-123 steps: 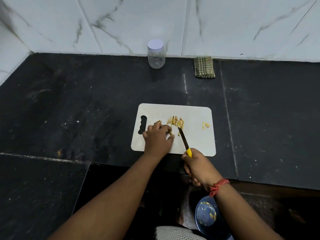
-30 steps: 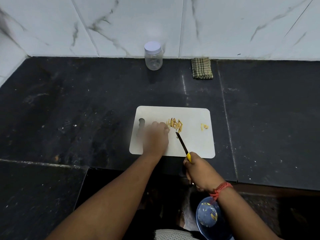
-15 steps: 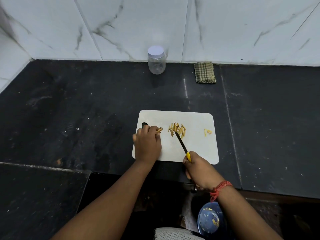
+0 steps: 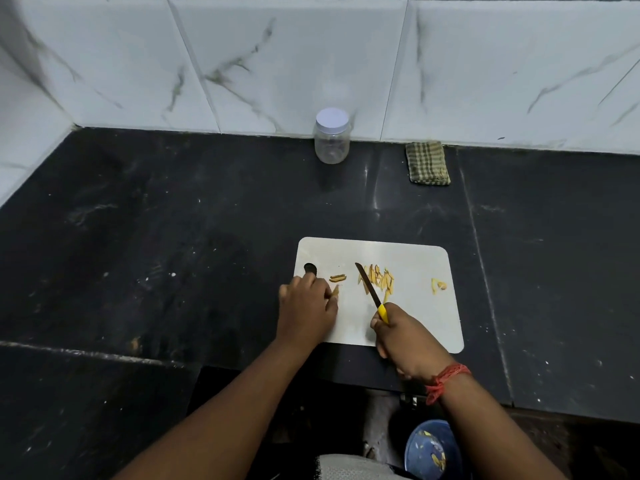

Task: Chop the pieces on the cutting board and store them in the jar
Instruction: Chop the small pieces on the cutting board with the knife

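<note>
clear plastic jar with a white lid (image 4: 331,139) upright at the marble wall, lid on, looks empty; yellow strip pieces (image 4: 378,279) heaped mid white rectangular cutting board (image 4: 408,252); left hand (image 4: 306,310) pinching one strip; right hand (image 4: 405,337) clenched round yellow-handled knife (image 4: 370,292); blue bowl (image 4: 431,448) below holding yellow scraps

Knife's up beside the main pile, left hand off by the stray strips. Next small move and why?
Probably bring the left hand back onto the main pile of yellow strips on the white plastic cutting board. The yellow-handled knife in the right hand lies along the pile's left edge with nothing steadying the strips, and the clear white-lidded jar is still closed by the wall.
</note>
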